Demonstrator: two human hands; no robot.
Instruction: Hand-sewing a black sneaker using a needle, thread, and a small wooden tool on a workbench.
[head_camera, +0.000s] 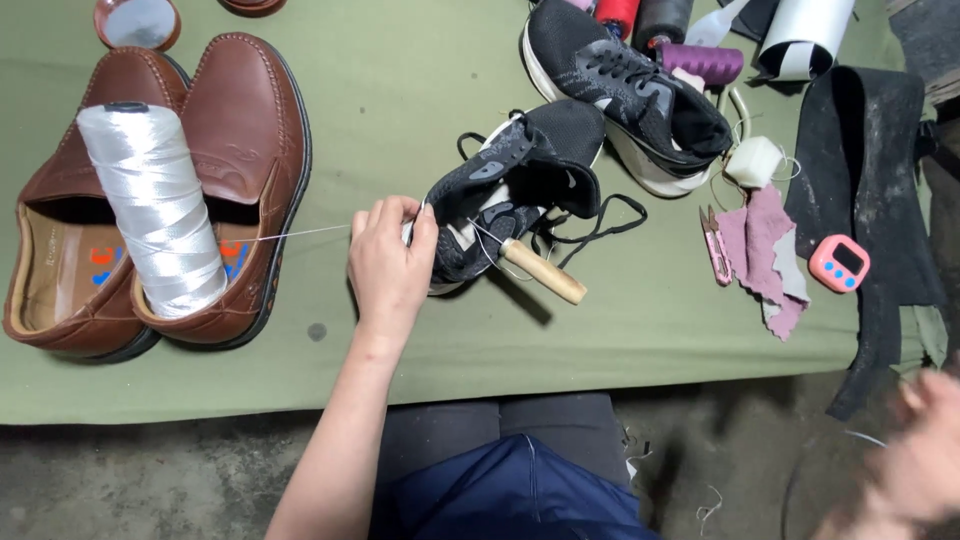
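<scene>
My left hand (388, 262) grips the toe end of a black sneaker (515, 190) lying on its side on the green table (400, 90). A white thread (300, 233) runs taut from the hand's fingers to a large white thread spool (155, 210). A wooden-handled awl (540, 270) sticks out of the sneaker's side, untouched. My right hand (915, 455) is blurred at the lower right, off the table edge, near a thin loop of thread; whether it holds the thread I cannot tell.
A pair of brown leather loafers (240, 150) stands at the left, the spool resting in one. A second black sneaker (625, 85), coloured thread spools (700, 60), a wax block (755, 160), snips (716, 245), purple scraps (765, 250), a pink timer (840, 263) and black rubber sheets (870, 170) lie at the right.
</scene>
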